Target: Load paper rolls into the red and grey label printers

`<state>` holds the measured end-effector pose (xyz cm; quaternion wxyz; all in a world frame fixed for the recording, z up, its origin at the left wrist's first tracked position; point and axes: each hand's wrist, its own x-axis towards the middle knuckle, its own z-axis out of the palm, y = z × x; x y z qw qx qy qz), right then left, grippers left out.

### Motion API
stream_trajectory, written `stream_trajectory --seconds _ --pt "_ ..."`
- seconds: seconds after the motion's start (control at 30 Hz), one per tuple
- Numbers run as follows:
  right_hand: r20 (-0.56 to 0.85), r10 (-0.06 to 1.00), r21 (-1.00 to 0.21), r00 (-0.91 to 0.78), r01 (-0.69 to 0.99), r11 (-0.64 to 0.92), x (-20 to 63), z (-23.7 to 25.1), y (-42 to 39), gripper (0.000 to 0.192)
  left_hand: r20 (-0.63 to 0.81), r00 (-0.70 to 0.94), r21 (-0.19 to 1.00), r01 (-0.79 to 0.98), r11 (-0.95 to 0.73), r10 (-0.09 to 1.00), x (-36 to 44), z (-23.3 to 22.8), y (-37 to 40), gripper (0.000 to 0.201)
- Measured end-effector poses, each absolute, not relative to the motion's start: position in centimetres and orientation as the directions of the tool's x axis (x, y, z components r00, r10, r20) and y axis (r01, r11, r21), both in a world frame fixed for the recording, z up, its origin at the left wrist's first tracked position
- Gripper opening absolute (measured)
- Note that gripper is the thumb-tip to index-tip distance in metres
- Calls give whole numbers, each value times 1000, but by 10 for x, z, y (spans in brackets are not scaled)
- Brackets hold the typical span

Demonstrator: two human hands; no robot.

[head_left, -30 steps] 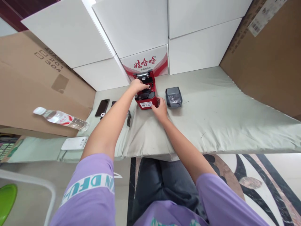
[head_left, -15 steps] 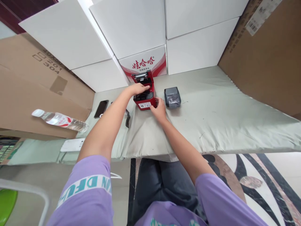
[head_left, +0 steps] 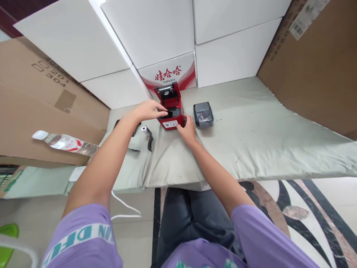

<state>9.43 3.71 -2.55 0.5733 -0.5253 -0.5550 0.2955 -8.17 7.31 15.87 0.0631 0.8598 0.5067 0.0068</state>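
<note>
A small red and black printer stands on the cloth-covered table with its lid tipped back. My left hand is over its front left edge, fingers stretched out and slightly apart at the rim, with nothing visible between them. Steadying the printer's right side is my right hand, its fingers curled against the casing. To the right sits a dark grey portable printer. Left of the red one lies a small white paper roll beside a black strip.
White boxes line the back, one with red lettering. Large cardboard cartons flank both sides. A water bottle is at the left, and a dark phone partly hides behind my left forearm.
My left hand has drawn back leftward from inside the printer to its front left edge. The paper roll now shows from behind my forearm. The right hand stays on the printer.
</note>
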Motion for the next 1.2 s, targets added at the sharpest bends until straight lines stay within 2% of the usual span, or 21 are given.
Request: stream_trajectory --seconds 0.03,0.13,0.2,0.33,0.43,0.57,0.8,0.93,1.03,1.2 --pt "325 921 -930 214 249 270 94 -25 37 49 10 490 160 860 -485 872 -82 158 75 44" --pt "326 919 -927 221 263 266 94 -25 37 49 342 388 244 843 -480 856 -78 151 96 56" --pt "335 917 -925 216 261 276 95 -25 37 49 445 311 268 848 -456 840 -72 146 114 56" --pt "339 917 -926 211 248 285 95 -28 38 50 377 289 258 880 -399 880 -59 137 132 55" --pt "336 918 -926 210 254 281 95 -29 39 49 336 290 232 897 -377 896 -58 130 118 56" --pt "349 913 -919 213 269 288 93 -31 40 49 246 330 268 880 -391 911 -65 113 89 59" --pt "356 913 -918 197 259 301 94 -32 40 48 336 232 387 850 -358 913 -65 94 78 60" --pt "361 910 -919 205 244 309 95 -33 41 48 367 152 417 855 -308 918 -58 88 73 59" --pt "366 908 -919 202 229 320 95 -35 42 48 378 87 402 881 -248 922 -49 84 69 57" --pt "358 912 -922 200 228 312 95 -35 43 49 361 88 323 922 -213 929 -35 90 62 55"
